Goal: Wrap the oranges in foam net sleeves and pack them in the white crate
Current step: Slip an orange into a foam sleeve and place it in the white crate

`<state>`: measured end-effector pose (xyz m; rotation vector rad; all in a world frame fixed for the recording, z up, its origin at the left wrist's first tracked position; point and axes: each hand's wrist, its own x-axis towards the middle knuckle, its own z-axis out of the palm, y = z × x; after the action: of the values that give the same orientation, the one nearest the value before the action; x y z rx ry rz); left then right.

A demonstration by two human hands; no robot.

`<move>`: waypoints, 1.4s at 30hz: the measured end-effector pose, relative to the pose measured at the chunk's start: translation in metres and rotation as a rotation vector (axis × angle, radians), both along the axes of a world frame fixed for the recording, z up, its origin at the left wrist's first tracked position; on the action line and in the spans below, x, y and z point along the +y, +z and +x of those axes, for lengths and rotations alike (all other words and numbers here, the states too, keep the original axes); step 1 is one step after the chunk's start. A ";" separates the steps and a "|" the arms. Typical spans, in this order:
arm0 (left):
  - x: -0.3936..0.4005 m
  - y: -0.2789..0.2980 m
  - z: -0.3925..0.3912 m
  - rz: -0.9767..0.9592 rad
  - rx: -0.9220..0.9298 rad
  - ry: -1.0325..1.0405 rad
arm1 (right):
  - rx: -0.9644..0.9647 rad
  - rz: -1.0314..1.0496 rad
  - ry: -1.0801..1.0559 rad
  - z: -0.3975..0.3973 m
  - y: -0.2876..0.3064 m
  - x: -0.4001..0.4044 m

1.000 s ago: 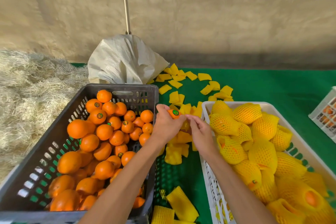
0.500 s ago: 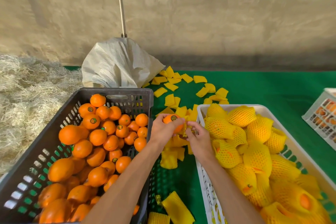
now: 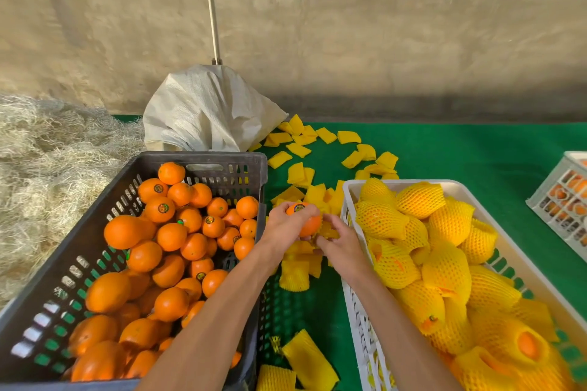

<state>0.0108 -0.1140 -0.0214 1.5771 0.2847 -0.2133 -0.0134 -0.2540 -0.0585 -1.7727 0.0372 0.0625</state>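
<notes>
My left hand [image 3: 286, 227] grips a stickered orange [image 3: 306, 221] in the gap between the two crates. My right hand [image 3: 341, 240] pinches a yellow foam net sleeve [image 3: 327, 232] right beside the orange; the sleeve's rim touches the fruit's right side. The dark grey crate [image 3: 203, 159] on the left holds several bare oranges [image 3: 171, 236]. On the right, the white crate [image 3: 349, 197] is filled with several oranges wrapped in yellow net [image 3: 419, 200].
Loose yellow sleeves [image 3: 298, 173] lie scattered on the green mat [image 3: 476, 162], more near the bottom edge [image 3: 309, 359]. A white sack [image 3: 203, 111] stands behind the grey crate, straw [image 3: 47, 162] at left, another white crate [image 3: 562, 200] at far right.
The orange has turned in my left hand so more of it shows, and my right hand has brought the sleeve up against its side. The view has tilted up slightly.
</notes>
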 end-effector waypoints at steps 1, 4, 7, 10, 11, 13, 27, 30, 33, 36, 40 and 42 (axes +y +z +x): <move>0.000 0.000 0.000 -0.001 -0.003 -0.017 | 0.006 -0.006 0.004 0.001 -0.001 0.000; -0.002 -0.001 -0.002 0.061 -0.023 -0.076 | -0.007 -0.127 0.009 0.003 -0.007 0.000; -0.002 -0.001 -0.003 0.031 -0.046 -0.064 | -0.021 -0.287 -0.057 0.007 -0.011 -0.001; 0.000 0.001 -0.004 -0.070 -0.075 -0.019 | -0.037 -0.387 -0.126 0.009 -0.012 -0.001; 0.001 0.001 -0.004 -0.104 -0.096 -0.017 | -0.040 -0.405 -0.118 0.010 -0.012 0.001; 0.004 -0.001 -0.004 -0.156 -0.128 -0.037 | -0.030 -0.446 -0.101 0.009 -0.014 0.004; 0.012 0.007 -0.010 0.047 0.104 -0.287 | -0.127 -0.157 0.090 -0.002 -0.011 0.001; 0.008 0.007 -0.012 0.091 0.056 -0.229 | -0.084 -0.102 0.091 -0.001 -0.007 -0.001; 0.007 0.007 -0.013 0.098 -0.009 -0.144 | -0.107 -0.230 0.007 -0.002 -0.003 -0.004; 0.005 0.005 -0.013 0.125 -0.053 -0.126 | -0.119 -0.271 -0.071 0.000 -0.006 -0.005; 0.003 0.006 -0.013 0.104 -0.065 -0.112 | -0.145 -0.210 -0.127 0.004 -0.011 -0.006; 0.003 0.005 -0.012 0.090 -0.065 -0.089 | -0.188 -0.080 -0.169 0.004 -0.010 -0.006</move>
<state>-0.0011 -0.1110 -0.0161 1.6844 0.1760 -0.2200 -0.0093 -0.2600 -0.0688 -1.8415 0.0539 -0.2300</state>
